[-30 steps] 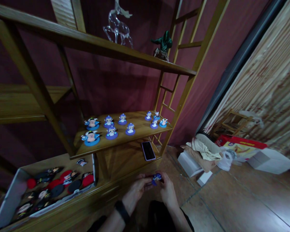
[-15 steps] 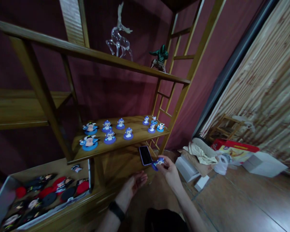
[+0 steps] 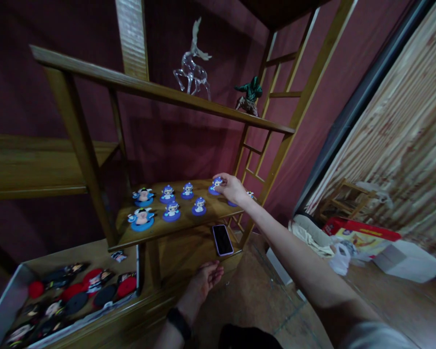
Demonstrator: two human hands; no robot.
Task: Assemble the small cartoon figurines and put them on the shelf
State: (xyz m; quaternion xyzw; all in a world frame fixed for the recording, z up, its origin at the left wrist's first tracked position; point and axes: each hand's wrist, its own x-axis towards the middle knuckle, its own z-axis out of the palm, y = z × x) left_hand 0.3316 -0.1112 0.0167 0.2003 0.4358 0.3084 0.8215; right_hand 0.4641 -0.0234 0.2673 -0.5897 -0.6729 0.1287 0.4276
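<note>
My right hand (image 3: 233, 188) reaches over the wooden shelf (image 3: 156, 229), its fingers closed on a small purple-and-white figurine (image 3: 215, 185) with a round purple base. The base is at or just above the shelf; I cannot tell which. Left of it stand several like figurines, such as one purple figurine (image 3: 199, 206), and two blue-based pig-like figurines (image 3: 142, 218). Behind my right hand and wrist, other small figurines are mostly hidden. My left hand (image 3: 205, 280) is low in front of the lower ledge, palm up, fingers loosely apart and holding nothing. A phone (image 3: 223, 240) lies nearby.
A box (image 3: 10, 286) of red and black figurines stands at lower left. On the upper shelf are a clear deer statue (image 3: 192, 72) and a green-topped figure (image 3: 250, 96). White boxes (image 3: 409, 261) and a plastic bag (image 3: 339, 259) lie on the floor at right.
My right hand has carried the purple figurine from beside the phone up and onto or just over the shelf. My left hand stays low. The view has shifted slightly.
</note>
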